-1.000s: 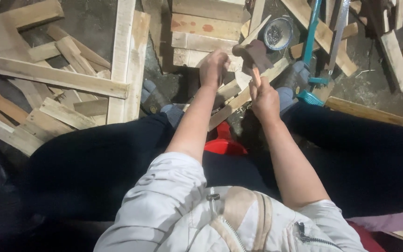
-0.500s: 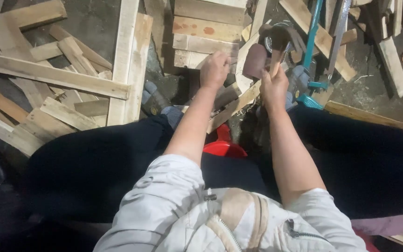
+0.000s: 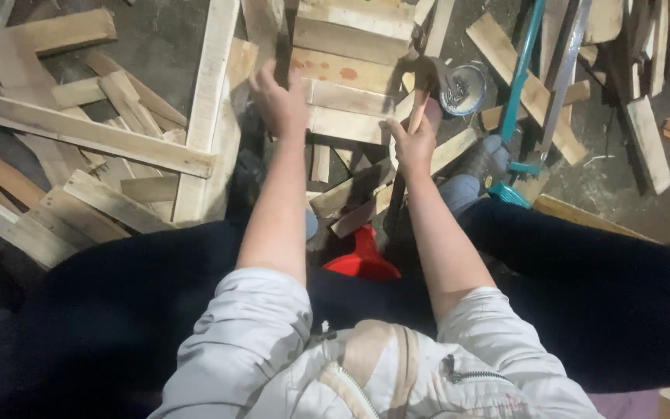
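Both hands up over the work. Right hand (image 3: 416,140) clenched around the wooden handle of a hammer (image 3: 426,81), head raised above the boards, tilted slightly left. Left hand (image 3: 279,101) fingers curled down onto the edge of a pale plank (image 3: 348,99), apparently pinning it; whether it pinches a nail cannot be told.

Plank lies across a stack of similar short boards (image 3: 354,35) on the floor, directly ahead of the knees. Loose slats (image 3: 354,194) lean just below the right hand. Red plastic object (image 3: 362,256) sits between the legs, near the lap.

Further out: a small round tin (image 3: 464,89) just beside the hammer head, contents too small to read. A teal-framed saw (image 3: 525,93) lies to the right, handle end near the right knee. Long wooden strips (image 3: 87,136) are scattered to the left on the concrete floor (image 3: 160,43).

Judgement: a good strike wants the left fingers kept off the landing spot, the plank held flat against the stack, the hammer face brought down square.
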